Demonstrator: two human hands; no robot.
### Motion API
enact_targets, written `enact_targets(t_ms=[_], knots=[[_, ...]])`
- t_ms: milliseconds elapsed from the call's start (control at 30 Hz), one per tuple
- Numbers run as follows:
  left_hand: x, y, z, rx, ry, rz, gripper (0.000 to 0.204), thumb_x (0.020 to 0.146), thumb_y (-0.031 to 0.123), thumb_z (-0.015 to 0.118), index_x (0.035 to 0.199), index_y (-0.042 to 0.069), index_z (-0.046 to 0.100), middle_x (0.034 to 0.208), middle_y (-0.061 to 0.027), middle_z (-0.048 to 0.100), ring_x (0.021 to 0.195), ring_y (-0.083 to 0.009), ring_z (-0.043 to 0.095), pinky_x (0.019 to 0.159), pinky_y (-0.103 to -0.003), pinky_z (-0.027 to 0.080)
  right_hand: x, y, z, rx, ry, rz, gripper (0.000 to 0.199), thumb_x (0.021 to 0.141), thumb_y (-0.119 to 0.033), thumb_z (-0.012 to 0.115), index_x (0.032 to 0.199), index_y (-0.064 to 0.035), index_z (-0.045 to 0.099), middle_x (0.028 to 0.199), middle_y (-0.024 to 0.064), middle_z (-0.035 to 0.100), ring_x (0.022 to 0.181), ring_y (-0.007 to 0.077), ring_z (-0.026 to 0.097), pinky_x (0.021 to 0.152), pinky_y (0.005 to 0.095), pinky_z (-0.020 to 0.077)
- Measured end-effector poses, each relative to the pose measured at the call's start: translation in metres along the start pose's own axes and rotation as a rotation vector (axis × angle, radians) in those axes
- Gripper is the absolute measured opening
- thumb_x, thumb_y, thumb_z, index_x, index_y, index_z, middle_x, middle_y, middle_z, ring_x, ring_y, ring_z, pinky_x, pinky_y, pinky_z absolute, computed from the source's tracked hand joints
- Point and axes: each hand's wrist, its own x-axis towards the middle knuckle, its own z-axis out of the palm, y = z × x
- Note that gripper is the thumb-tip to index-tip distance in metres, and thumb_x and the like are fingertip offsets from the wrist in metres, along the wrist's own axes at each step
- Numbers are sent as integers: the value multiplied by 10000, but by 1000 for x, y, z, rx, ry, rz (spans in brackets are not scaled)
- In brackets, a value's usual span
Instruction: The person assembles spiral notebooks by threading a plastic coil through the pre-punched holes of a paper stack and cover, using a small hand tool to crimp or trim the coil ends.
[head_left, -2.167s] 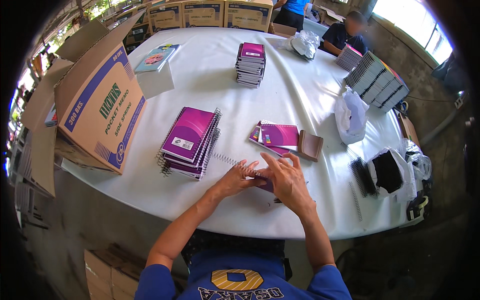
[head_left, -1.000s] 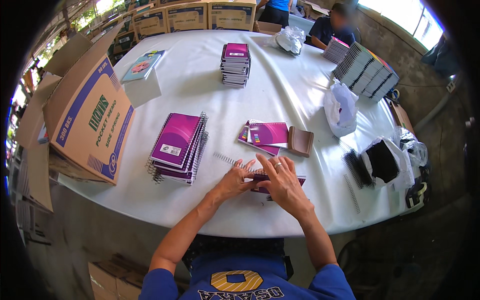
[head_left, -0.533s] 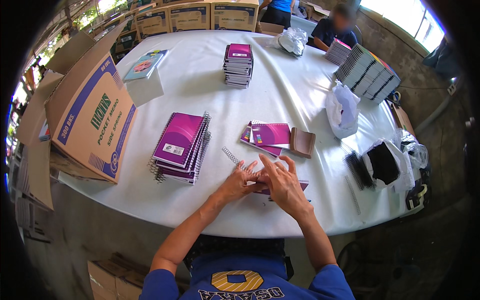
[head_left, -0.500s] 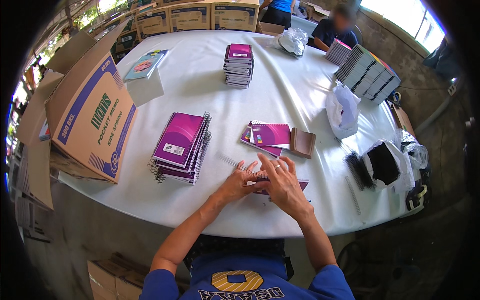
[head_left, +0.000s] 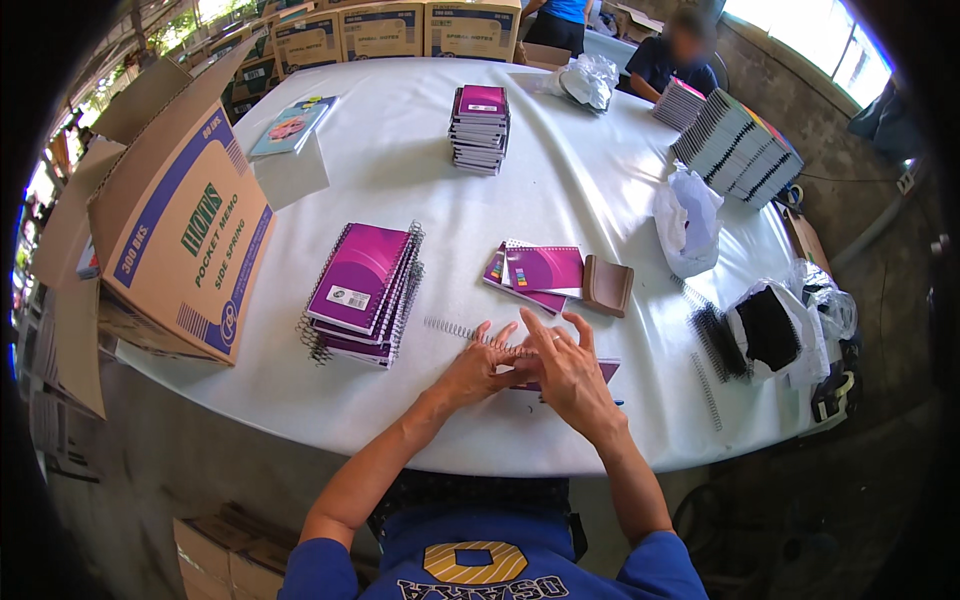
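Observation:
A small purple notebook (head_left: pixel 609 369) lies mostly hidden under my two hands near the table's front. My left hand (head_left: pixel 474 374) is closed around its left end, the thumb reaching toward the right hand. A loose spiral binding coil (head_left: pixel 452 327) runs out past my left fingertips to the upper left, its other end at the notebook's edge. My right hand (head_left: pixel 570 375), with a ring on one finger, bends its fingers over the coil at that edge; its fingertips are partly hidden. Just beyond lie several purple covers and pads (head_left: pixel 543 268) beside a brown curved block (head_left: pixel 607 286).
A stack of spiral notebooks (head_left: pixel 362 290) stands left, a taller one (head_left: pixel 479 130) farther back. An open carton (head_left: pixel 190 240) fills the left edge. Black coils (head_left: pixel 722 340) and plastic bags (head_left: pixel 687 220) lie right. A person (head_left: pixel 672 65) sits at the far right.
The coil, blurred before, now shows sharply and sticks out a little farther left. Both hands have stayed in nearly the same place, with slight finger movement.

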Motion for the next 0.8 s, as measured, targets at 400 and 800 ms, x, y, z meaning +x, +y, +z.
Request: enact_targets(t_ms=[400,800], knots=[[0,0,1,0,37,56,256,861,300,697,1089,190,728,1328,-96,600,1436,-318,305,1160,-594,28,1,3,16,99,58,-48,589,828,-67,659,1358,34,424,902,119,644,908,268,613,1079,482,293],[-2,5,-1,42,0,14,204,855,291,687,1028,190,725,1158,-58,691,1404,-350,351,1165,-587,48,4,-2,9,78,-22,10,598,785,-40,665,1331,38,434,881,128,653,941,272,611,1069,483,301]])
